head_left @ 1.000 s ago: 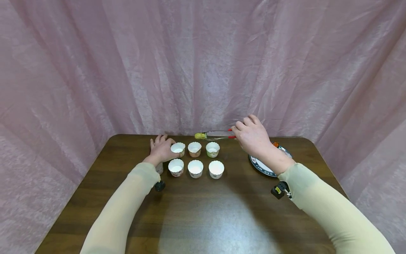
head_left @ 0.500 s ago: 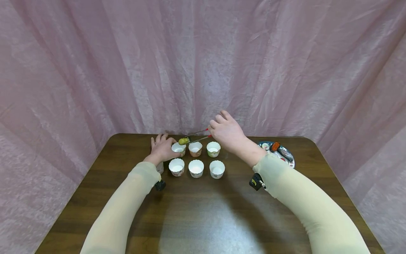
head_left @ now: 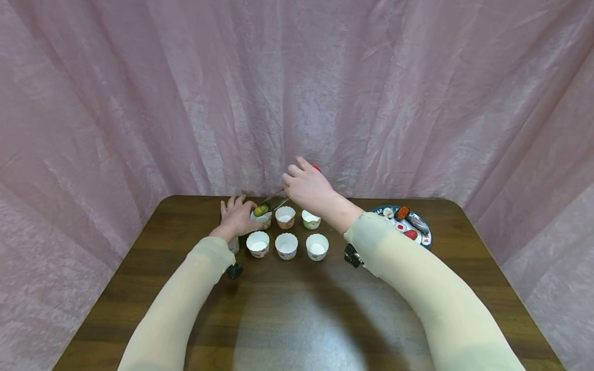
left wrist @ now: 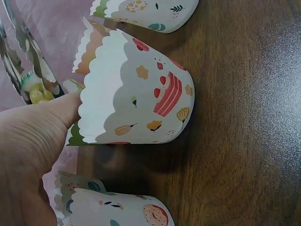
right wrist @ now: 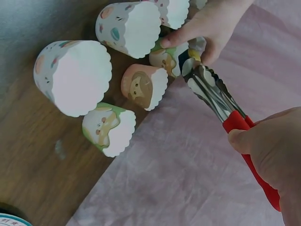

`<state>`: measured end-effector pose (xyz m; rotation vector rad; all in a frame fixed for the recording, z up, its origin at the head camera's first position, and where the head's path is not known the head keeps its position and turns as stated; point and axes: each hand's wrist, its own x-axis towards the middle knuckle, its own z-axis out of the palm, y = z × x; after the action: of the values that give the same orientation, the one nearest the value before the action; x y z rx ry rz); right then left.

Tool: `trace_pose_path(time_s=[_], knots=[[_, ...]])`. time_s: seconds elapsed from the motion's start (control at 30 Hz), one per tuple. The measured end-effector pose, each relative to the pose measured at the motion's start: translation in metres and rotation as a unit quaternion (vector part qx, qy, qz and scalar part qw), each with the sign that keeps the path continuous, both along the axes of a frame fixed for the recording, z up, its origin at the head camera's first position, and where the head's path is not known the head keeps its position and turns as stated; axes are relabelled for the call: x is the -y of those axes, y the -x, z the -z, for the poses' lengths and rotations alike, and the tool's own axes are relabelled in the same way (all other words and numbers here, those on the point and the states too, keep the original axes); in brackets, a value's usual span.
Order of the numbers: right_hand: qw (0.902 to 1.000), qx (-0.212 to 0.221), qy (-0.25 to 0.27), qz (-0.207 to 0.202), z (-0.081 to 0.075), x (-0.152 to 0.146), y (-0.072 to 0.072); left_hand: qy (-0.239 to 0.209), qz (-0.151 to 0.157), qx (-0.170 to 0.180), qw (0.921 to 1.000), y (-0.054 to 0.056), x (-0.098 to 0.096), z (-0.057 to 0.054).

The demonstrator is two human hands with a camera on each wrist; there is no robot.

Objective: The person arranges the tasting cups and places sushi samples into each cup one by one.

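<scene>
My right hand (head_left: 308, 188) grips red-handled metal tongs (right wrist: 207, 87), whose tips pinch a small yellow-green piece (head_left: 261, 210), possibly toy sushi. That piece is at the mouth of the back-left paper baking cup (right wrist: 164, 61), a green one with a cartoon print. My left hand (head_left: 236, 219) holds this cup, its thumb on the near side and fingers beyond. In the left wrist view, a white cup printed with cake and flowers (left wrist: 150, 94) stands in front and hides most of the held cup. Beside the held one are an orange cup (head_left: 285, 221) and another green cup (head_left: 311, 222).
In the front row stand white paper cups, the middle one (head_left: 286, 250) and the right one (head_left: 317, 251) among them. Another cup (head_left: 233, 246) is partly behind my left wrist. An oval plate (head_left: 429, 242) with several sushi-like pieces lies at right. A pink curtain (head_left: 297, 93) hangs behind the table.
My right hand has moved left with the tongs, bringing the yellow-green piece down to the held cup's mouth. More of the plate shows now. My left hand has stayed in place.
</scene>
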<state>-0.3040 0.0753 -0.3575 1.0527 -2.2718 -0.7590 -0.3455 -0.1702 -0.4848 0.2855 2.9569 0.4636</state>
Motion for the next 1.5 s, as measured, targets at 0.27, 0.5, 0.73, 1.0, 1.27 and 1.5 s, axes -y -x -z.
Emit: trace_pose_path(time_s=[0.27, 0.5, 0.73, 1.0, 1.27, 1.5], knots=[[0.9986, 0.008, -0.045, 0.026, 0.0, 0.019, 0.002, -0.011, -0.001, -0.012, 0.9999, -0.004, -0.001, -0.005], [0.9989, 0.004, -0.044, 0.016, 0.003, 0.026, 0.003, -0.009, 0.004, -0.008, 0.9999, -0.006, -0.001, -0.006], [0.9991, 0.006, -0.039, 0.017, 0.006, 0.027, 0.004, -0.011, 0.003, -0.005, 0.9999, -0.008, 0.0, -0.007], [0.9994, 0.011, -0.025, 0.022, 0.004, 0.024, 0.003, -0.006, 0.001, -0.004, 1.0, -0.003, 0.003, -0.002], [0.9987, 0.02, -0.031, 0.035, -0.006, 0.009, -0.003, -0.007, 0.003, -0.008, 0.9999, -0.006, 0.002, -0.004], [0.9997, 0.001, 0.015, 0.017, -0.007, -0.019, -0.004, -0.01, -0.001, -0.014, 0.9998, -0.005, 0.001, -0.003]])
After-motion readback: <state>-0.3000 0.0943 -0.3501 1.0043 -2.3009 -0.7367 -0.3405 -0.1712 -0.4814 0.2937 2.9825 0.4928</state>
